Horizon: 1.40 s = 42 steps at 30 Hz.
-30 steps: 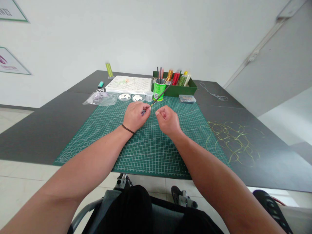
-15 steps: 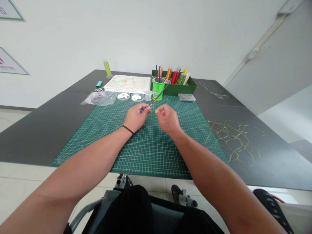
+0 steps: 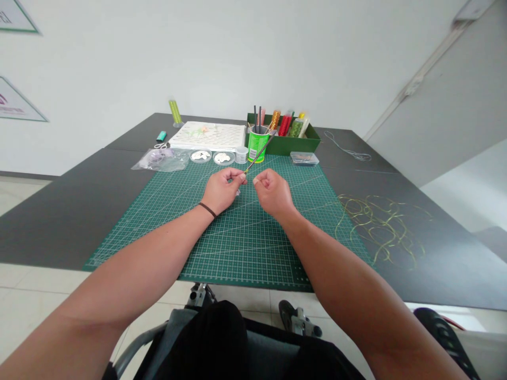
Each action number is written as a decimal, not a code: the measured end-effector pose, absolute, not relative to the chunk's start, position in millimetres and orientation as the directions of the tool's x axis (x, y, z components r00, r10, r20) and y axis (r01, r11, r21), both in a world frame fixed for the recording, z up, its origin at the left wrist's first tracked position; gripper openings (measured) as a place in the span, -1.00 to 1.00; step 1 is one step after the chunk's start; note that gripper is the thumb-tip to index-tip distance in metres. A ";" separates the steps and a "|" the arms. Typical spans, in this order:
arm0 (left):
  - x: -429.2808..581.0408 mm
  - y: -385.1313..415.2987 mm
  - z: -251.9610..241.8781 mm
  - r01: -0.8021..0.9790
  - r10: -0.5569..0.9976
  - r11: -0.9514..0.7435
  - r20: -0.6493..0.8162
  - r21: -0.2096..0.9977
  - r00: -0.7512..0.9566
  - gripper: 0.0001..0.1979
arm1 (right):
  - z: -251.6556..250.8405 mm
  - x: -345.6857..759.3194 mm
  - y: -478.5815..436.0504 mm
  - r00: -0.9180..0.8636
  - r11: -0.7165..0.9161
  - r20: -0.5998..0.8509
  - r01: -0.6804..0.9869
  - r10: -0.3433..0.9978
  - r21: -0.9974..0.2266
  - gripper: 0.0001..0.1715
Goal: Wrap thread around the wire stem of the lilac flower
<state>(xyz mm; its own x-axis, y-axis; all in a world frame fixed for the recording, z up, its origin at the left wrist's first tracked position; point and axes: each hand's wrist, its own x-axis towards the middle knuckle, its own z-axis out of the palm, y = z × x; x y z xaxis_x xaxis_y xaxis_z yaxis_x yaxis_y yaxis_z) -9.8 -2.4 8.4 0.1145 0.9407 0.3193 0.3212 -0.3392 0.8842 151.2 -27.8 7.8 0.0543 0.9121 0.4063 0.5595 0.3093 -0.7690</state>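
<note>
A dark stick [image 3: 260, 152], tipped toward one o'clock, is pinched by the left hand [image 3: 222, 188]; the right hand [image 3: 274, 193] (at three o'clock) is curled closed, any contents hidden.

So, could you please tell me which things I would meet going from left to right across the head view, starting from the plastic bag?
Plastic bag, leftmost dish of white pieces, left hand, right hand, clear flat box, tangle of yellowish cord.
</note>
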 end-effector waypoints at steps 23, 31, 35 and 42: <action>-9.3 3.1 0.8 0.134 0.955 -0.277 0.256 0.952 0.150 -0.84 | 5.7 152.2 -23.0 0.066 0.275 0.374 0.560 0.925 -0.782 -0.86; -8.5 3.9 1.3 0.141 0.964 -0.251 0.235 0.958 0.121 -0.87 | 7.5 152.4 -25.0 0.059 0.286 0.382 0.560 0.922 -0.778 -0.87; -8.5 3.7 1.4 0.149 0.964 -0.251 0.234 0.956 0.125 -0.87 | 8.4 152.3 -25.5 0.063 0.286 0.387 0.566 0.920 -0.773 -0.86; -8.9 2.0 2.0 0.132 0.960 -0.254 0.234 0.958 0.150 -0.87 | 8.5 152.4 -25.2 0.067 0.279 0.385 0.577 0.920 -0.768 -0.86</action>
